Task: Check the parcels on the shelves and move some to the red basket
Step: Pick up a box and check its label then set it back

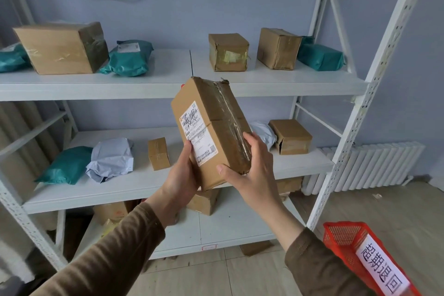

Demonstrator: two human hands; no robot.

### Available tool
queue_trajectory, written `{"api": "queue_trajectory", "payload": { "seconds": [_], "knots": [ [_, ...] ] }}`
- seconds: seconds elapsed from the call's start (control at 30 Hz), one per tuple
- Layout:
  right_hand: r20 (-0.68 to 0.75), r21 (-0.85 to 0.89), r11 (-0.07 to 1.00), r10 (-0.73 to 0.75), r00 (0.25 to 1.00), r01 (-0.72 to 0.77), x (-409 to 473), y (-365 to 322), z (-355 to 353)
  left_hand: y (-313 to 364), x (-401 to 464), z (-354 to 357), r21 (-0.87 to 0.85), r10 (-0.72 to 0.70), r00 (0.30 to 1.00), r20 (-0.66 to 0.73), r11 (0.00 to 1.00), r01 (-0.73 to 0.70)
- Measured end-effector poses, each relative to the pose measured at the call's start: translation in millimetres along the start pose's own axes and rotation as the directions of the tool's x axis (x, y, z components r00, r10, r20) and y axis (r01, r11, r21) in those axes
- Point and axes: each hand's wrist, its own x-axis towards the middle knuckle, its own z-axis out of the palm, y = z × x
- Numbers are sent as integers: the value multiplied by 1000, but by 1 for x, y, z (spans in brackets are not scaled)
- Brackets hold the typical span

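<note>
A person holds a taped cardboard parcel (pixel 211 132) up in front of the white metal shelving (pixel 168 86), both hands wrapped round its lower end: the left hand (pixel 181 175) grips the labelled face from the side, thumb on the shipping label (pixel 198 133), while the right hand (pixel 249 166) clasps the taped side, fingers curled over the edge. The parcel tilts, its top level with the shelving's upper board. More brown boxes and teal and white mailer bags sit on the shelving behind it. The red basket (pixel 346 238), bearing a white paper sign, stands on the floor just right of the shelving.
</note>
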Motion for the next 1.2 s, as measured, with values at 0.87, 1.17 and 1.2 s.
{"api": "queue_trajectory", "payload": {
  "seconds": [0.87,1.17,1.2],
  "knots": [
    [270,574,744,221,937,-342,262,-86,50,197,126,29,399,348,931,-112,874,-279],
    [324,540,755,221,920,-372,358,-74,110,248,216,5,421,310,911,-271,890,-177],
    [332,529,763,218,918,-373,364,-74,116,251,223,2,424,301,909,-289,891,-160]
  ]
}}
